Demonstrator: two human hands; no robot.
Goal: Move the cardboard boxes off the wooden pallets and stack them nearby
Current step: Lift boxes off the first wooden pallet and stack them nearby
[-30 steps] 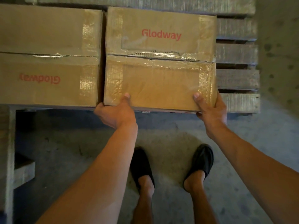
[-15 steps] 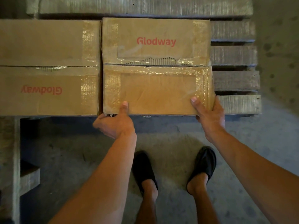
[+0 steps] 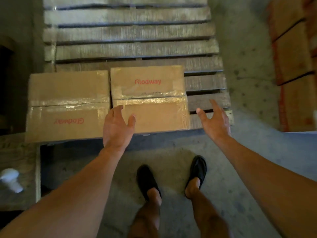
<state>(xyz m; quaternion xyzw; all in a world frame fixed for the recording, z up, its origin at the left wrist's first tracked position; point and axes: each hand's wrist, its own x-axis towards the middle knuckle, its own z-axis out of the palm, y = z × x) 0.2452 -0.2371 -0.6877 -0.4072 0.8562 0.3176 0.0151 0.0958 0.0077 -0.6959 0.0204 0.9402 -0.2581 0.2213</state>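
Two boxes (image 3: 68, 93) (image 3: 149, 117) line the pallet (image 3: 205, 83) front edge; open slats (image 3: 133, 33) beyond.

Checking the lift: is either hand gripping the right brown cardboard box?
No: the left hand and the right hand are both open, clasping nothing.

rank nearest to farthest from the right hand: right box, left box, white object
From the right hand:
1. Right box, just to its left.
2. Left box, beyond that.
3. White object, far lower left.
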